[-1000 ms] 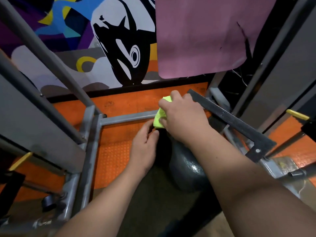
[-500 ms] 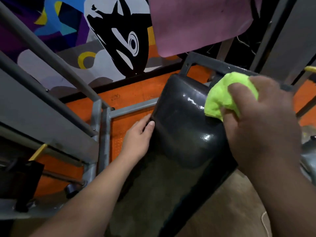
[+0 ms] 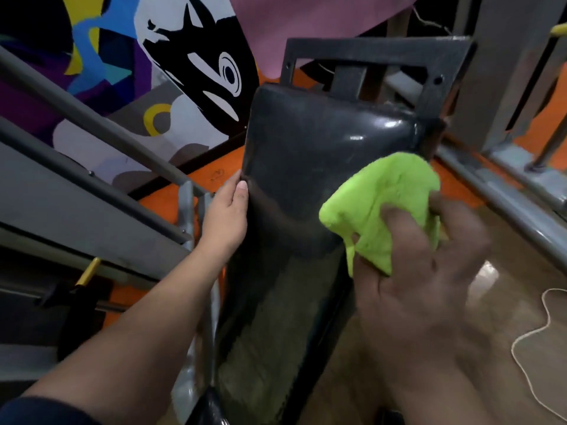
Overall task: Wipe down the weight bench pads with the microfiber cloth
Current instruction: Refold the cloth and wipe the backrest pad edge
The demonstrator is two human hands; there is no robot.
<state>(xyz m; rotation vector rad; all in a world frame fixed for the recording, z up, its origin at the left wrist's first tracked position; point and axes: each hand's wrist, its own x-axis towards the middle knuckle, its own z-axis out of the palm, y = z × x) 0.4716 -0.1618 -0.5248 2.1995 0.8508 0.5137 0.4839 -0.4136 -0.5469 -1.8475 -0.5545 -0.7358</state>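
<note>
A long black glossy bench pad runs from the lower middle up to the centre of the view, tilted toward a dark metal frame. My right hand grips a bunched lime-green microfiber cloth at the pad's right edge; the hand is motion-blurred. My left hand rests flat, fingers straight, against the pad's left edge. The lower part of the pad looks dull and streaked, the upper part shiny.
Grey steel machine rails slant down the left side. More grey frame tubes run along the right. The floor is orange rubber and brown, with a thin white cord. A pink mat hangs on a painted wall.
The view has closed in on the pad. My right hand with the cloth has moved down the pad's right side toward me. My left hand stays on the left edge.
</note>
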